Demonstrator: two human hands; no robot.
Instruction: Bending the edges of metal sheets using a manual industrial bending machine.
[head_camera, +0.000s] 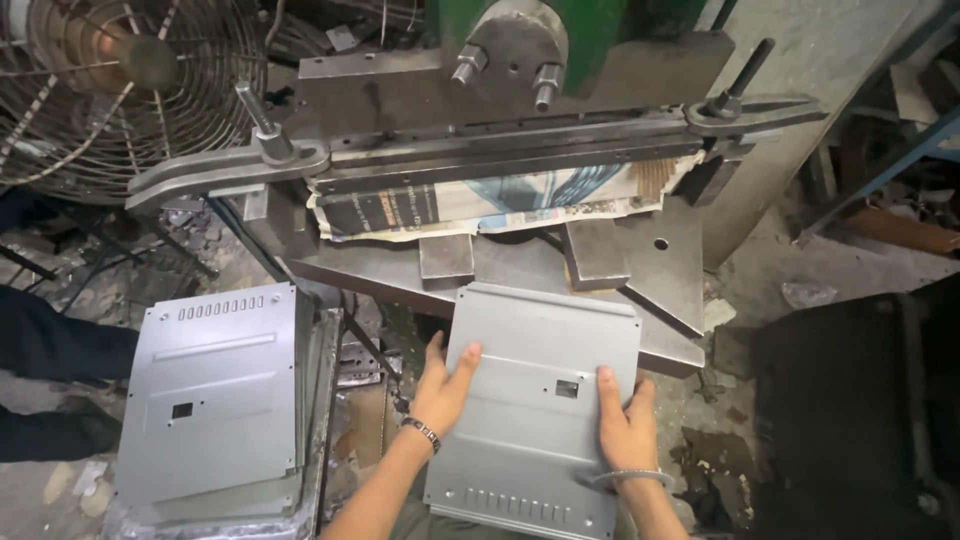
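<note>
Both hands hold a grey sheet-metal panel (540, 400) flat, its far edge resting on the press bed (660, 300); the left hand (445, 385) lies on its left edge, fingers spread over the top; the right hand (622, 425) grips the right side, fingers together, thumb on the face; a stack of like panels (215, 400) stands to the left, below a wire-guarded fan (120, 80).

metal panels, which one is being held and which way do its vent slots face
The panel on the press table, under both hands: left hand, right hand. Its vent slots lie at the near edge; the stacked panels at left have slots at the far edge.
</note>
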